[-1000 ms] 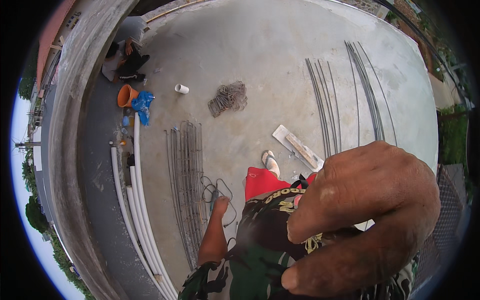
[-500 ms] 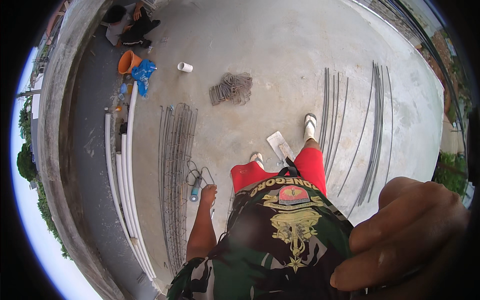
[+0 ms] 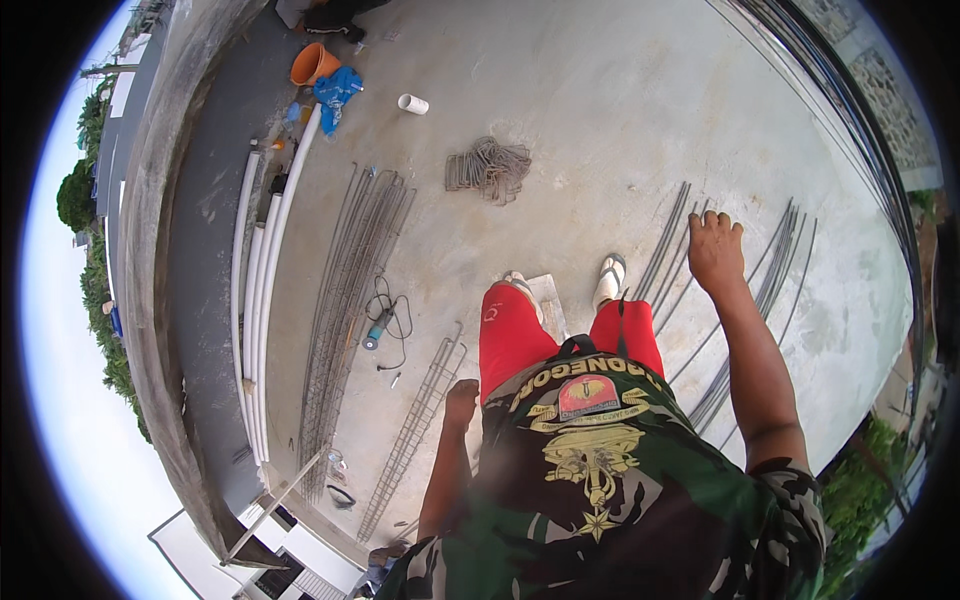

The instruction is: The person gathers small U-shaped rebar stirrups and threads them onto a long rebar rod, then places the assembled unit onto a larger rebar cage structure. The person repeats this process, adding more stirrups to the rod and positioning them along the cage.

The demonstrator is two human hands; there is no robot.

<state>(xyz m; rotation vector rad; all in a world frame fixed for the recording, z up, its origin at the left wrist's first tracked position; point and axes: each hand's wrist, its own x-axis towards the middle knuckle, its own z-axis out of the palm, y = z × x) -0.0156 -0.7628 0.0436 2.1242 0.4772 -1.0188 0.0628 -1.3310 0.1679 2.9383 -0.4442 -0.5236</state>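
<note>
My right hand [image 3: 716, 248] is stretched forward above the thin steel rods [image 3: 672, 250] on the right, with its fingers bent a little and apart. Nothing shows in it, and I cannot tell whether it touches a rod. Another bundle of steel rods [image 3: 768, 295] lies to the right of that hand. Beside my left thigh hangs my left hand [image 3: 462, 402], its fingers curled in and nothing visible in them. A long welded-looking rebar cage [image 3: 410, 440] lies on the floor just left of it. Farther left rests an angle grinder [image 3: 377, 328] with its cord.
Several rebar cages [image 3: 345, 290] and white pipes [image 3: 262, 300] lie at left by a low concrete wall [image 3: 150, 250]. Bent wire stirrups [image 3: 488, 168], a short white pipe piece [image 3: 412, 104], an orange bucket [image 3: 314, 64] and a blue plastic bag [image 3: 338, 95] are ahead. A person sits far left.
My right hand has gone from close to the camera at lower right to out over the rods. The view has shifted, and the left hand hangs nearer my thigh.
</note>
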